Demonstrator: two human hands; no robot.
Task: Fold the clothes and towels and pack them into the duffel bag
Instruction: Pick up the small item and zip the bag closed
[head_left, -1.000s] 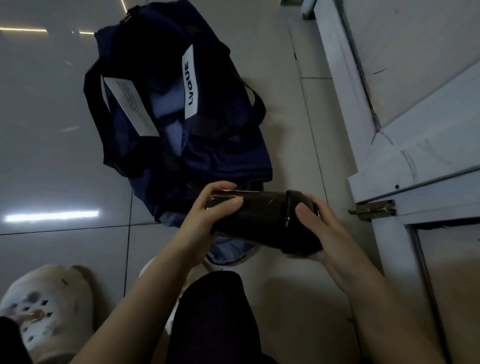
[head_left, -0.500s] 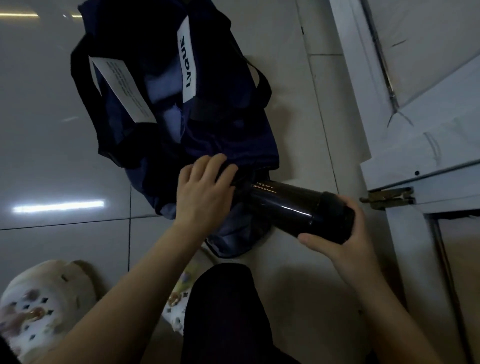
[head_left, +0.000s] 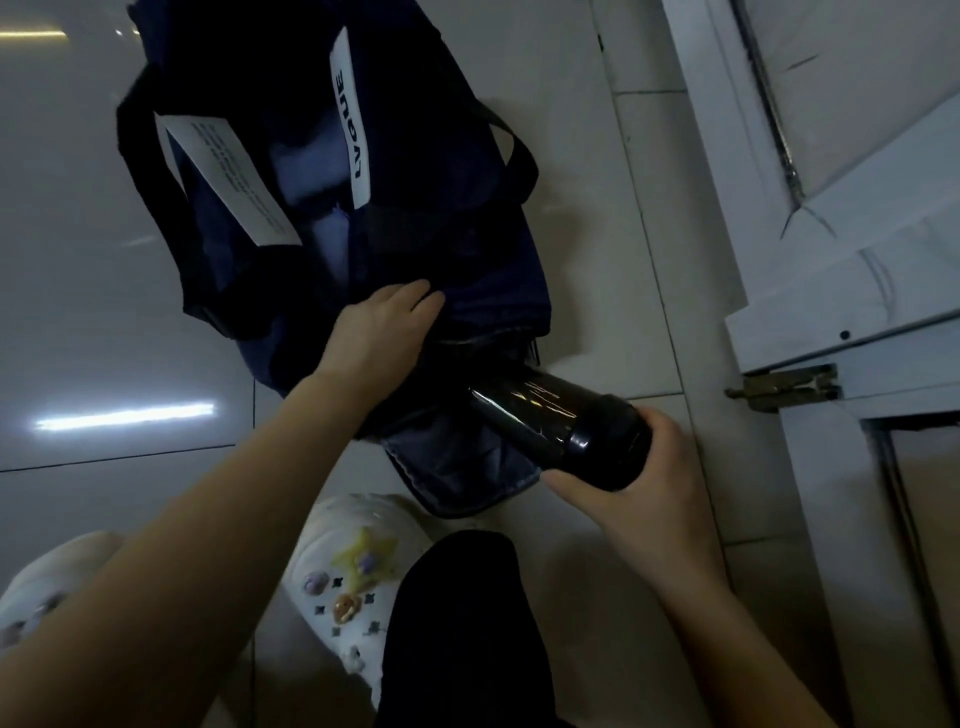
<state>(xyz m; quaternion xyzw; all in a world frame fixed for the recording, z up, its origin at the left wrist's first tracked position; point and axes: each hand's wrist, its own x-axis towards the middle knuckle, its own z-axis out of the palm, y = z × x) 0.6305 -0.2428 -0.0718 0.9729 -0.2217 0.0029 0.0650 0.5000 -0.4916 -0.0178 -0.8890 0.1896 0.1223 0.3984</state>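
A navy duffel bag lies on the tiled floor, with white labels on its straps and pale blue cloth showing through its top opening. Its near end pocket hangs open. My left hand grips the bag's fabric at the pocket's upper edge, its fingertips hidden in the fold. My right hand holds a dark glossy bottle by its capped end. The bottle's far end points into the open pocket and is partly inside it.
A white wooden door or frame with a brass hinge stands close on the right. My cream clogs with charms and a dark trouser leg are just below the bag. Glossy floor tiles spread to the left.
My left hand let go of the bottle and took hold of the bag's pocket edge. My right hand swung the bottle's far end toward and into the open pocket.
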